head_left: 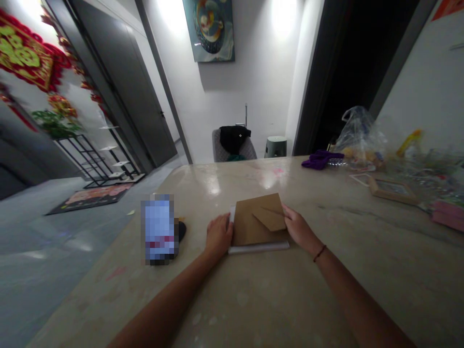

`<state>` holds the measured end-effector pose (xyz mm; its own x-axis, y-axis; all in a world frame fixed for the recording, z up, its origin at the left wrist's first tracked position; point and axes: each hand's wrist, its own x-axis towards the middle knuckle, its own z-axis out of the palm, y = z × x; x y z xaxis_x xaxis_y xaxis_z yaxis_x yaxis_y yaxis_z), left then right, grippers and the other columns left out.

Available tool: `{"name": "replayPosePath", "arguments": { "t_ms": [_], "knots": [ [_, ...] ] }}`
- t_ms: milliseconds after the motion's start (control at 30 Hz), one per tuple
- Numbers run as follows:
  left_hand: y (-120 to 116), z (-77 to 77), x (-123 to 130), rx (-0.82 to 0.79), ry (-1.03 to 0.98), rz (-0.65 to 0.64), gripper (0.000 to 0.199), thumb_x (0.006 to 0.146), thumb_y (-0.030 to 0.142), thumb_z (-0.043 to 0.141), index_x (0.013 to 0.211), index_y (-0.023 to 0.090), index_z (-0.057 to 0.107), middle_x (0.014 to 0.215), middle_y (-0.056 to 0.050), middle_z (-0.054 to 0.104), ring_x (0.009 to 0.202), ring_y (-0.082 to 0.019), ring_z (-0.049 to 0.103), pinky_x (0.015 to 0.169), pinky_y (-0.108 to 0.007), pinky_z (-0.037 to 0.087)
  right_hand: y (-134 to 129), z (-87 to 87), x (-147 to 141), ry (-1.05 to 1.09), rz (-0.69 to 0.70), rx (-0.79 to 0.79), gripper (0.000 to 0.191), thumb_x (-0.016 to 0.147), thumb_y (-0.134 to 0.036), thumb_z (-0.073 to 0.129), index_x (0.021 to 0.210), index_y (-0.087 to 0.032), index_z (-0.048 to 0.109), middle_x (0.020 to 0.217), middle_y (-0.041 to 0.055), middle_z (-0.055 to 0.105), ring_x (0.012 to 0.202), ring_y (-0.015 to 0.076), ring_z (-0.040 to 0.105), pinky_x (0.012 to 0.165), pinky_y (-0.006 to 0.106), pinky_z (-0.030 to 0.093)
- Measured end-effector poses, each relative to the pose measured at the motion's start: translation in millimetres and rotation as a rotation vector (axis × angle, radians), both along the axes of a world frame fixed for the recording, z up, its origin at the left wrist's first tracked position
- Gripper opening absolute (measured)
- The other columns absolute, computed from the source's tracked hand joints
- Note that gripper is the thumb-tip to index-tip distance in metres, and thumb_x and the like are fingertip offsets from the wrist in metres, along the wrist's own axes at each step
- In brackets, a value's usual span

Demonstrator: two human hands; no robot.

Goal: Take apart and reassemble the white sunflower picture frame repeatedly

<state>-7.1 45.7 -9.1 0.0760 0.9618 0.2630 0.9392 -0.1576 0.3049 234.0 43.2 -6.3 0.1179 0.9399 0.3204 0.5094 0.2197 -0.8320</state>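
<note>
A brown backing board (250, 227) with a fold-out stand flap (270, 217) lies over a white picture frame (259, 248) on the table in front of me. My left hand (219, 234) holds the frame's left side, fingers curled along the edge. At the opposite side, my right hand (295, 224) pinches the right edge of the board, which looks slightly raised from the frame there. The fingertips under the board are hidden.
A phone (159, 229), blurred out, stands on the left of the marble table (253, 299). Toward the right are a purple cloth (321, 159), a clear plastic bag (360, 137), a wooden frame (393, 189) and a pink packet (448, 215). A chair (218, 145) stands beyond.
</note>
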Motion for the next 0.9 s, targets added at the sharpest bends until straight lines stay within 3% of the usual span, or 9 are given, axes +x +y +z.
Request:
{"name": "replayPosePath", "arguments": {
  "t_ms": [233,333,467,600,700,900],
  "knots": [
    [-2,7.5,2,0.046,0.053,0.013,0.035,0.087,0.024,0.036,0.115,0.016,0.056,0.102,-0.009,0.063,0.096,-0.022,0.056,0.086,-0.034,0.041,5,-11.0,3,0.142,0.11,-0.11,0.04,0.073,-0.02,0.044,0.108,-0.015,0.063,0.11,0.0093,0.064,0.106,0.0212,0.057,0.094,0.039,0.042],
    [-1,6.8,2,0.056,0.059,0.036,0.035,0.086,0.023,0.037,0.114,0.017,0.057,0.093,-0.008,0.064,0.089,-0.021,0.057,0.082,-0.032,0.042,4,-12.8,1,0.181,0.107,-0.144,0.031,0.076,-0.031,0.047,0.095,-0.017,0.068,0.103,0.0086,0.067,0.102,0.0226,0.059,0.091,0.038,0.043],
    [1,5.5,0,0.052,0.011,0.04,0.034,0.085,0.022,0.039,0.112,0.019,0.059,0.086,-0.006,0.063,0.084,-0.019,0.056,0.079,-0.031,0.041,1,-8.3,-3,0.232,0.121,-0.199,0.043,0.077,-0.051,0.046,0.082,-0.016,0.07,0.083,0.0076,0.071,0.087,0.0252,0.064,0.076,0.035,0.048],
    [0,6.6,-1,0.031,-0.036,0.034,0.036,0.083,0.031,0.044,0.113,0.017,0.058,0.084,-0.005,0.062,0.084,-0.02,0.055,0.078,-0.032,0.041,0,-6.6,-5,0.227,0.054,-0.193,0.051,0.077,-0.057,0.041,0.074,-0.014,0.068,0.071,0.006,0.068,0.076,0.0229,0.063,0.07,0.032,0.048],
    [0,7.0,-1,0.018,-0.024,0.028,0.039,0.082,0.033,0.046,0.116,0.017,0.056,0.085,-0.005,0.062,0.085,-0.021,0.055,0.08,-0.033,0.04,2,-11.1,-9,0.208,-0.009,-0.156,0.048,0.076,-0.056,0.043,0.077,-0.014,0.068,0.081,0.0075,0.069,0.085,0.0226,0.061,0.08,0.034,0.046],
    [0,6.0,0,0.013,0.038,0.039,0.04,0.084,0.035,0.042,0.119,0.02,0.054,0.089,-0.006,0.063,0.086,-0.021,0.055,0.079,-0.032,0.04,0,-27.5,-25,0.042,-0.158,-0.067,0.051,0.063,-0.041,0.063,0.105,-0.012,0.061,0.107,0.0135,0.061,0.102,0.0253,0.055,0.093,0.039,0.04]
  ]
}}
